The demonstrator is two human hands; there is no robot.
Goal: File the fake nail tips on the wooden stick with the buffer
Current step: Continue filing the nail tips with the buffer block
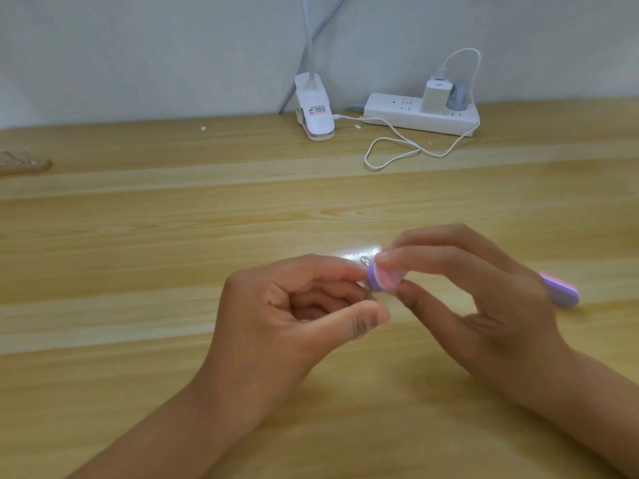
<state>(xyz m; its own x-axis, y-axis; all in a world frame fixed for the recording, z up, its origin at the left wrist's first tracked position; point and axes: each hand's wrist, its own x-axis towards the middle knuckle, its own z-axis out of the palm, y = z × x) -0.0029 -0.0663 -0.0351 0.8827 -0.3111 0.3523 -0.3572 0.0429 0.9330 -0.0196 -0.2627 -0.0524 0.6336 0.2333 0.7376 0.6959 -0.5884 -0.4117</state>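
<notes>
Two hands at work mid-table

The left hand (294, 305) pinches a small clear nail tip (365, 261) between thumb and forefinger. The right hand (484, 305) grips the pink-and-purple buffer (378, 279), its end against the tip. The wooden stick (24, 162) lies at the table's (173, 236) left edge.
</notes>
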